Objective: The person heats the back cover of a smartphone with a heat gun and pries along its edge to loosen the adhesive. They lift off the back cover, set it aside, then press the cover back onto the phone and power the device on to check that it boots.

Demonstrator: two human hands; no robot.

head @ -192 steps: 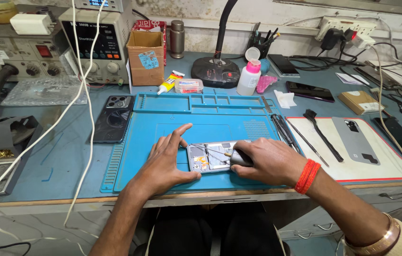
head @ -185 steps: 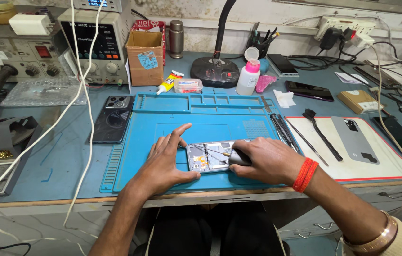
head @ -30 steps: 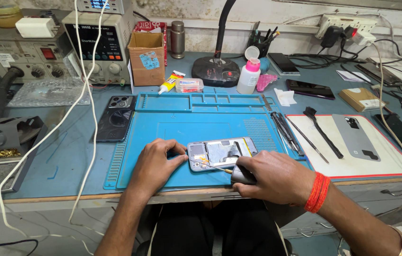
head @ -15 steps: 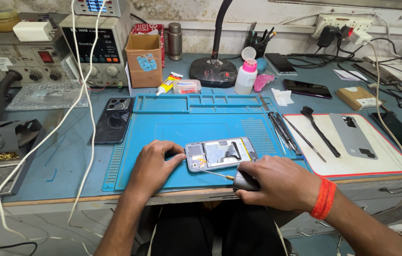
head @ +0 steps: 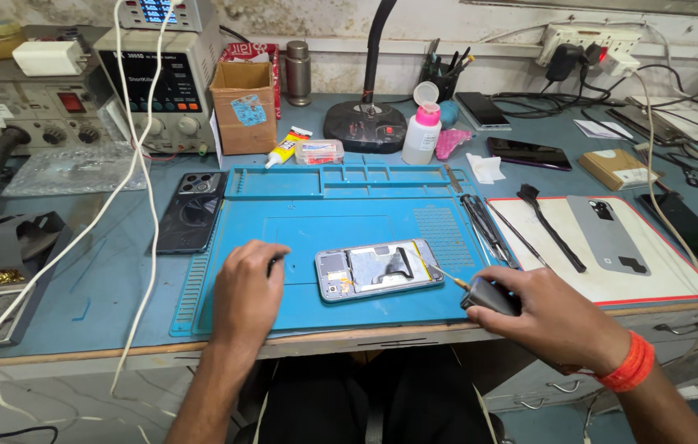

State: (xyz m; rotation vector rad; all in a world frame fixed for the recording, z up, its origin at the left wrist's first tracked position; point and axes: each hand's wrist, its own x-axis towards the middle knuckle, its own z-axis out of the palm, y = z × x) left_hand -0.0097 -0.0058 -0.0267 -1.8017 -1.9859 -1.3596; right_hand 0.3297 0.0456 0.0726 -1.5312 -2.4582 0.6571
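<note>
An opened phone (head: pixel 378 269) with its back removed lies on the blue work mat (head: pixel 316 222). My right hand (head: pixel 550 316) grips a dark-handled screwdriver (head: pixel 480 292), whose tip points at the phone's right end. My left hand (head: pixel 248 292) rests curled on the mat just left of the phone, fingers closed over something small and dark that I cannot identify.
A dark phone (head: pixel 190 210) lies left of the mat. Tweezers and tools (head: pixel 480 224) lie at the mat's right edge, with a brush (head: pixel 550 226) and a grey back cover (head: pixel 608 234) on a white pad. A cardboard box (head: pixel 244 107), lamp base (head: pixel 363 127), bottle (head: pixel 420 131) and bench instruments (head: pixel 156 78) stand behind.
My left hand has come off the phone and now sits beside it. My right hand has drawn the screwdriver back to the right, off the phone's interior.
</note>
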